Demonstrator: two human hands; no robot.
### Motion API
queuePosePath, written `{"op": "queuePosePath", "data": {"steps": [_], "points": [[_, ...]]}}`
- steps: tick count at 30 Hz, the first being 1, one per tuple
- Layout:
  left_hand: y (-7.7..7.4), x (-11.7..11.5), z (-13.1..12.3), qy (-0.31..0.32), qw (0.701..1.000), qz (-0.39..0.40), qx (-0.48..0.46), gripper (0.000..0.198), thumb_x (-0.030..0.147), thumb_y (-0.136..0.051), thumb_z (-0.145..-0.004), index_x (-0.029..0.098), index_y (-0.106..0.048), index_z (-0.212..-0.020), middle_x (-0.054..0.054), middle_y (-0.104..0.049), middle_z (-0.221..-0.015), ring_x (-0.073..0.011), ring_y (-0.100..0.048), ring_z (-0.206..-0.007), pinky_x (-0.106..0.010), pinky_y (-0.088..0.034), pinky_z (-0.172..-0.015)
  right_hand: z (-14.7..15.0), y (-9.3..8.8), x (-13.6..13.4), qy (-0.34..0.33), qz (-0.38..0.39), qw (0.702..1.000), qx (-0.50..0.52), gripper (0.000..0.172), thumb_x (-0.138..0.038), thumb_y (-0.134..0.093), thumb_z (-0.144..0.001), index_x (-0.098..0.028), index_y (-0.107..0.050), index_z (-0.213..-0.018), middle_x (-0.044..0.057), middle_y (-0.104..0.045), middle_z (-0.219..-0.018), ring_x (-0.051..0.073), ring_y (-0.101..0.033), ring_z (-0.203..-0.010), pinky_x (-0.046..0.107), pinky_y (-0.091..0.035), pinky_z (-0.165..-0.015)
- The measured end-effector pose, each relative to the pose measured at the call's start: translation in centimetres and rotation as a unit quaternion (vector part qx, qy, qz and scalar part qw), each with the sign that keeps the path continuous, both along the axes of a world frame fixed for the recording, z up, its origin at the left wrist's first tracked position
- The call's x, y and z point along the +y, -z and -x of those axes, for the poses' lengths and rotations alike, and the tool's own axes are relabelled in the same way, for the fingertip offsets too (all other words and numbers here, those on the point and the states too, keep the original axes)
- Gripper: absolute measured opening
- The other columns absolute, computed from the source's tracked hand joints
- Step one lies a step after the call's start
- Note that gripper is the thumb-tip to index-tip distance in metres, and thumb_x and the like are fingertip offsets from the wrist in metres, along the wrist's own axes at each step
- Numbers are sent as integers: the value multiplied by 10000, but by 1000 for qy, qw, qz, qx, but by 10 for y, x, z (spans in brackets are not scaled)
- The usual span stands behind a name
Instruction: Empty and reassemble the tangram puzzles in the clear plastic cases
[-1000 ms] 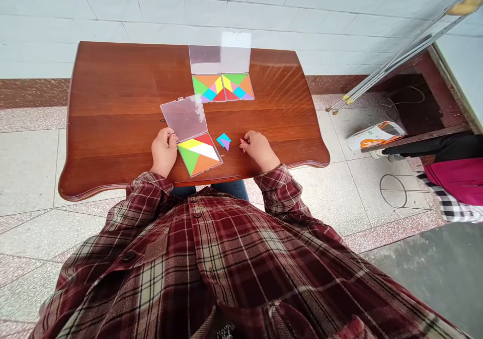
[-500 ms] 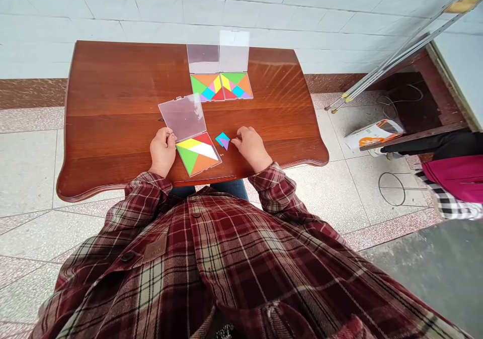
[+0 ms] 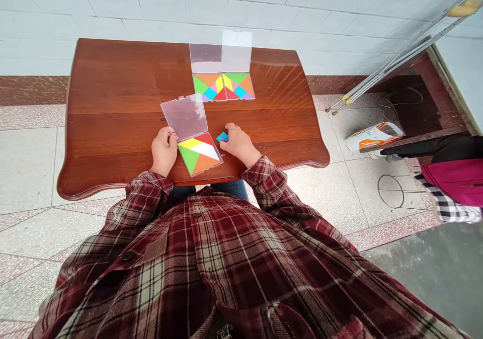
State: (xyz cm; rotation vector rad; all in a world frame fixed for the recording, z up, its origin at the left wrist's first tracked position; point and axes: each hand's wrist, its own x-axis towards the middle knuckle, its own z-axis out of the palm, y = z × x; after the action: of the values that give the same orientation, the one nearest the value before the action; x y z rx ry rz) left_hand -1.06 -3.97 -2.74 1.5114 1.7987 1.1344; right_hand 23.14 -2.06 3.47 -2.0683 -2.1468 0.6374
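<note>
An open tangram case (image 3: 204, 164) lies tilted on the table before me, with green, yellow, red and orange pieces in its tray and a white bare strip among them. Its clear lid (image 3: 184, 116) is folded back, away from me. My left hand (image 3: 164, 150) is closed at the case's left side, thumb and finger pinching the edge near the hinge. Right of the case lie loose tangram pieces, a blue one (image 3: 222, 137) and a purple one, partly covered by my right hand (image 3: 239, 144). Its thumb and index finger are apart around these pieces; the other fingers are hidden.
Two more open tangram cases, a left one (image 3: 209, 88) and a right one (image 3: 239, 87), stand side by side farther back, filled with coloured pieces. The wooden table (image 3: 113, 102) meets a tiled wall. Crutches (image 3: 362, 85) and a white-orange bag (image 3: 373, 135) are off to the right.
My right hand has moved left and over the loose blue and purple pieces, now hiding part of them. My left hand stays at the case's edge.
</note>
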Motion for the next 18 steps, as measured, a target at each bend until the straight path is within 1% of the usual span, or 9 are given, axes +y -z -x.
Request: {"op": "queuePosePath", "data": {"steps": [3,6,9,12,14,16,18], "points": [[-1,0,0,0,1000,1,-3,169,251,-480,-881,198,-542,-1029,-36,-688,-905,-147,-648,-769,-299,-510,-801,-7,7,3,4,-16,998,68,566,-241,-636,-789,-115,-473,-1317,145,-648,-1108,273,-627,-978,386,-496,-863],[-1,0,0,0,1000,2,-3,172,250,-483,-879,199,-543,-1032,-34,-691,-900,-146,-649,-768,-292,-510,-788,-14,14,8,7,-43,987,158,589,-276,-626,-792,-129,-458,-1338,87,-655,-1049,211,-612,-905,352,-493,-847],[-1,0,1,1,1000,1,1,178,251,-479,-883,201,-545,-1040,-30,-691,-897,-143,-650,-772,-286,-508,-784,-17,21,12,21,-64,971,231,504,-312,-596,-811,-139,-508,-1276,66,-642,-1045,163,-588,-843,316,-489,-804],[1,0,1,4,1000,-2,4,176,252,-478,-888,200,-546,-1041,-31,-690,-905,-141,-649,-779,-284,-506,-787,-17,25,14,22,-60,958,279,380,-344,-573,-838,-149,-572,-1163,48,-632,-1018,134,-561,-803,285,-484,-772],[1,0,1,5,1000,-6,5,171,253,-479,-890,200,-547,-1038,-31,-688,-905,-140,-647,-784,-282,-505,-788,-17,24,14,22,-62,953,294,340,-382,-572,-851,-163,-592,-1110,35,-626,-1000,126,-545,-795,273,-478,-761],[0,0,1,4,1000,-8,5,164,254,-479,-892,198,-547,-1030,-29,-688,-901,-137,-645,-779,-279,-505,-783,-16,19,11,16,-71,950,303,326,-413,-584,-851,-175,-602,-1073,28,-618,-985,126,-534,-789,270,-473,-750],[0,0,1,5,1000,-9,6,155,256,-479,-894,197,-545,-1021,-27,-689,-899,-133,-643,-767,-276,-504,-775,-15,11,5,-13,-81,950,301,293,-396,-607,-838,-182,-610,-1037,28,-614,-966,136,-534,-794,279,-472,-754]]}}
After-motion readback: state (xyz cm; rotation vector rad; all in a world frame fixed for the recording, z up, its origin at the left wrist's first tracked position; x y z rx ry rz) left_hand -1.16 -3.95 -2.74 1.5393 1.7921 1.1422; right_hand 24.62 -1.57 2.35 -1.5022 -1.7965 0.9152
